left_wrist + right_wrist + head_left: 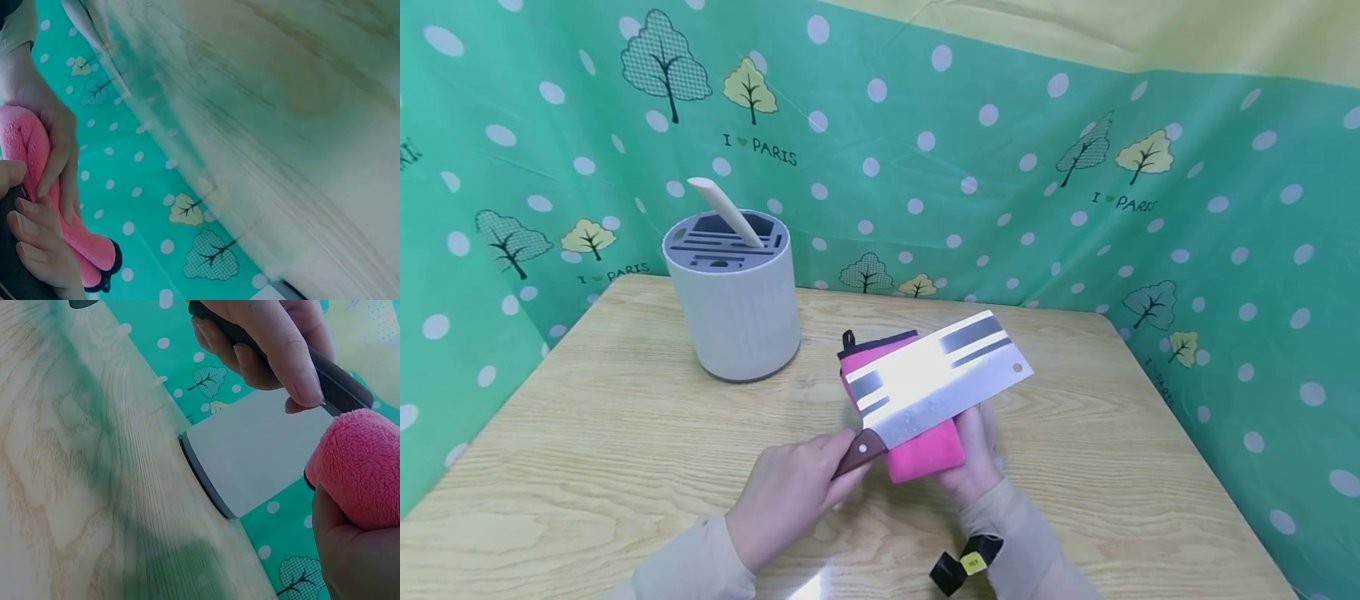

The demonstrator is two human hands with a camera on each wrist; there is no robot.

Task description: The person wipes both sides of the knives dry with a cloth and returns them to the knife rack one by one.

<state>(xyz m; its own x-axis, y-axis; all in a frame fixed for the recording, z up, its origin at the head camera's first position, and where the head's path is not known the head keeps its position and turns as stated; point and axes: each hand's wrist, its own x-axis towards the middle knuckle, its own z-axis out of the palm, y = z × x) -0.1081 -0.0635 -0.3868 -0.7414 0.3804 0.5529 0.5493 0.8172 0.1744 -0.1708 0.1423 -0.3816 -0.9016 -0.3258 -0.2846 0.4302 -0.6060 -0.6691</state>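
A cleaver [940,375] with a broad shiny blade and a dark brown handle [859,454] slants up to the right in the head view. My left hand [797,483] grips that handle, its fingers curled round it. Under the blade, my right hand [973,454] holds a folded pink cloth [928,450] with black edging against the metal. The left wrist view shows the right fingers pressing along the cloth [65,231]. From the right wrist, the cloth [362,469] bulges beside the handle [340,384]; little of the blade shows there.
A white round knife block [737,317] with a grey slotted top stands at the back left of the wooden table [587,458]. One white handle [726,211] sticks up from its slots. A green dotted curtain [910,167] hangs behind and along the sides.
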